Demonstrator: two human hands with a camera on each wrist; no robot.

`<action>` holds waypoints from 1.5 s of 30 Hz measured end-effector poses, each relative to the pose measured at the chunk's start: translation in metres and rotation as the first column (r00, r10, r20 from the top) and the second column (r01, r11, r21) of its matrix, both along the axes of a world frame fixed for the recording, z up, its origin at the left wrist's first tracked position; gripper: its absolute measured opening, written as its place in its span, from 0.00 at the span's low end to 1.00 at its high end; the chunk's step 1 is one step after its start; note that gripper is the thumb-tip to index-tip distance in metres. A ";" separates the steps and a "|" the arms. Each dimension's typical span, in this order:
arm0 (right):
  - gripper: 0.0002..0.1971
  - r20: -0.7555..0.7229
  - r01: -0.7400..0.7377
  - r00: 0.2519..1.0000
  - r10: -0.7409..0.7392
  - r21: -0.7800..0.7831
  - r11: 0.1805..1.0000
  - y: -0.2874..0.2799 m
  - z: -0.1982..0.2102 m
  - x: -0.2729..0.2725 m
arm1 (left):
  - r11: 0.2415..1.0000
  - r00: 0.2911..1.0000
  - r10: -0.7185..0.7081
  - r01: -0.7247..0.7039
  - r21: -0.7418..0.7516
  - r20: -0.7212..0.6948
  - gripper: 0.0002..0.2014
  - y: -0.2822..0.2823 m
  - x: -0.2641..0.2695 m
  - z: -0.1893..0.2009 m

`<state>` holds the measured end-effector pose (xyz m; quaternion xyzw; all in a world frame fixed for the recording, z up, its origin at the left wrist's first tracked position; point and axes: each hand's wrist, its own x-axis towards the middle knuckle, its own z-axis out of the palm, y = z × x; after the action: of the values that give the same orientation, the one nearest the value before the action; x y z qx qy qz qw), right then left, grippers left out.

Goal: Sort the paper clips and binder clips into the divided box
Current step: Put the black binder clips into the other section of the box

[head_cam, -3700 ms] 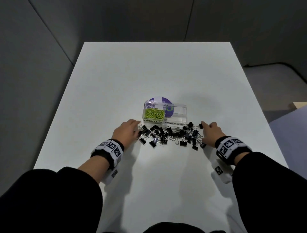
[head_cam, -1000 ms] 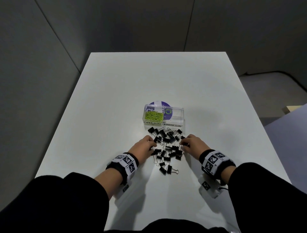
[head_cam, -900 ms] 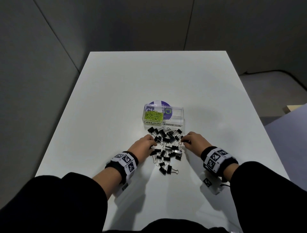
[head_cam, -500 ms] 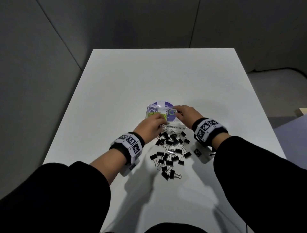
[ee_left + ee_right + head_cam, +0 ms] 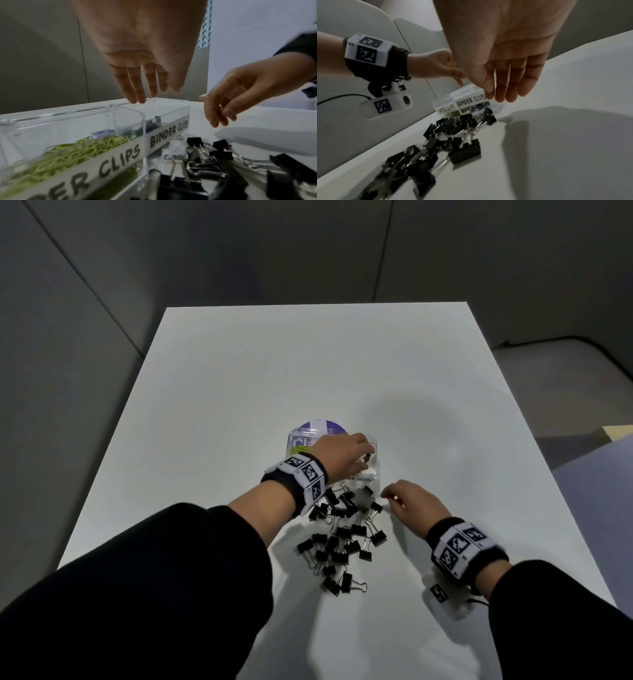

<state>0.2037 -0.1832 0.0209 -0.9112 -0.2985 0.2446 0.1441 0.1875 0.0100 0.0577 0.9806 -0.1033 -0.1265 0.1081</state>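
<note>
- Two hands in play — your left hand (image 5: 337,455) hangs over the divided box (image 5: 164,108), your right hand (image 5: 416,501) hovers just to the box's near right.
- Left hand: fingers (image 5: 135,86) straight and pointing down above the compartment labelled BINDER CLIPS; nothing is held, so its load has evidently gone in. Half a second ago both hands were at the box; a second ago both were down in the heap, gathering.
- Right hand: fingers loosely curled, nothing visible between them; it has come away from the box towards the heap.
- Divided box: clear plastic, standing on the white table (image 5: 239,371), two compartments side by side. A few binder clips already lie in the right compartment.
- Paper clips (image 5: 72,150): green, all in the left compartment of the box; none seen loose on the table.
- Binder clips (image 5: 342,535): black, most in a loose heap on the near side of the box, the closest ones touching its front wall. The heap looks narrower than a few seconds ago, drawn into a strip that trails away from the box towards you.
- Purple round label (image 5: 320,426): lies beneath the box at its far side, partly hidden by it.
- Standing, as you may judge it — the paper-clip half looks finished; the binder-clip half has just begun, with many handfuls left.
- Caution: the wire handles tangle, so a grab may drag neighbours along.
</note>
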 end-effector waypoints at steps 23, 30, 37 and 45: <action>0.37 0.067 -0.283 0.953 0.295 -0.152 0.947 -0.002 -0.002 -0.040 | 0.986 0.971 0.160 -0.152 0.063 -0.176 0.41 0.018 -0.146 -0.052; 0.57 -0.117 -0.134 0.987 0.111 -0.212 0.968 -0.001 -0.013 -0.050 | 0.959 0.924 0.271 -0.284 -0.009 -0.269 0.50 0.008 -0.150 -0.055; 0.58 -0.110 -0.120 0.989 0.101 -0.186 0.975 0.025 -0.020 -0.055 | 0.919 0.895 0.336 -0.380 -0.108 -0.292 0.48 -0.006 -0.133 -0.060; 0.39 -0.144 -0.124 0.984 0.102 -0.153 0.980 0.025 -0.020 -0.048 | 0.893 0.877 0.373 -0.428 -0.140 -0.302 0.31 -0.008 -0.127 -0.060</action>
<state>0.1561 -0.1578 0.0006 -0.8827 -0.3186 0.3371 0.0758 0.0605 0.0024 -0.0026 0.9382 0.1062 -0.2209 0.2443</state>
